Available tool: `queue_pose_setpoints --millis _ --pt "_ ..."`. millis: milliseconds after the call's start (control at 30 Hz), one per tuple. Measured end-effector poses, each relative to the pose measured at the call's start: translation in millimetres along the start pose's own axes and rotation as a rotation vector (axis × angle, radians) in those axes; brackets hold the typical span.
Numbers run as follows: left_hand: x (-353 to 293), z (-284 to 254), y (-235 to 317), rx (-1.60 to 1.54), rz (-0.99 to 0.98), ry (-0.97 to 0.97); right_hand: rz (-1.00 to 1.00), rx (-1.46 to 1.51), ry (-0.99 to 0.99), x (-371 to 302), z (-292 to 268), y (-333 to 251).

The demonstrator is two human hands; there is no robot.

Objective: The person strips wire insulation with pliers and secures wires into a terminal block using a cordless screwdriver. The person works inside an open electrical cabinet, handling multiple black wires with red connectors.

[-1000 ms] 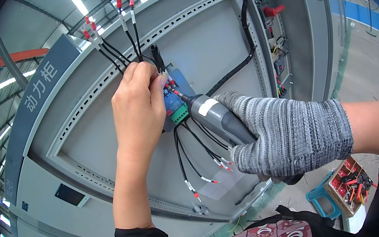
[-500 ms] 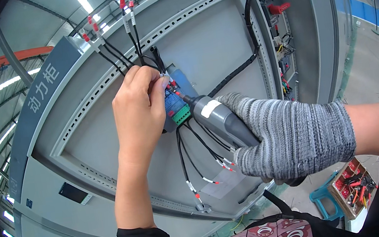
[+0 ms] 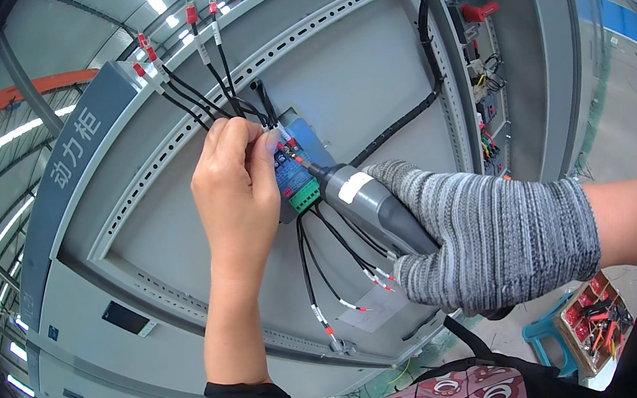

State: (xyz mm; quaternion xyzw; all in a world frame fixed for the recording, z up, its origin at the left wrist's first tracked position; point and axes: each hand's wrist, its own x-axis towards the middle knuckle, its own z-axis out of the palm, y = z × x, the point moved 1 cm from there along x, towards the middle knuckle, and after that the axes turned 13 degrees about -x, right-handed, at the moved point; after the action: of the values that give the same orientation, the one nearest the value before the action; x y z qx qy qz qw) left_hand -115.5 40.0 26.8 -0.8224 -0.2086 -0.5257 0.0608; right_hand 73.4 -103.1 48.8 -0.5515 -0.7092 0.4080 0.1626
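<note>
My bare left hand (image 3: 233,179) is closed in a pinch at the upper edge of a blue electrical module (image 3: 292,178). Between its fingertips is the end of a black wire (image 3: 270,111), mostly covered by the fingers. My right hand (image 3: 497,234), in a grey knitted glove, grips a dark grey power screwdriver (image 3: 386,209). Its bit reaches the module's upper terminals, next to red wire ferrules and my left fingertips. Whether the bit sits in a screw is too small to tell. A green terminal block (image 3: 306,196) lines the module's lower edge.
Black wires with red ends (image 3: 216,66) stick up over the grey cabinet door (image 3: 387,49). More labelled wires (image 3: 312,282) hang below the module. A black cable bundle (image 3: 405,118) crosses the door. At lower right, a toolbox (image 3: 579,341) rests on a blue stool (image 3: 542,330).
The view has shifted slightly. Both hands keep their places at the module, with the screwdriver bit still at the upper terminals.
</note>
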Motion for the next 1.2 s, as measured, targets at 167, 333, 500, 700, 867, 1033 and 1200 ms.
queue_pose_setpoints --millis 167,333,500,700,867,1033,1200 --pt "-2 2 2 0.042 0.010 0.018 0.181 0.125 -0.101 6 -5 -4" --pt "2 -4 0 0.022 -0.006 -0.070 -0.089 0.121 -0.034 -4 -4 1" --pt "8 -12 1 -0.044 -0.028 -0.181 0.005 0.078 -0.053 4 -5 8" --pt "7 -12 4 0.028 -0.037 -0.136 -0.043 0.087 0.021 -1 -1 4" --pt "6 -4 6 0.119 -0.034 -0.085 0.021 0.048 -0.026 5 -5 1" --pt "9 -8 3 0.098 -0.076 -0.118 -0.050 -0.156 0.077 0 5 9" --pt "10 -9 4 0.008 -0.131 -0.095 0.145 0.192 -0.172 8 -18 7"
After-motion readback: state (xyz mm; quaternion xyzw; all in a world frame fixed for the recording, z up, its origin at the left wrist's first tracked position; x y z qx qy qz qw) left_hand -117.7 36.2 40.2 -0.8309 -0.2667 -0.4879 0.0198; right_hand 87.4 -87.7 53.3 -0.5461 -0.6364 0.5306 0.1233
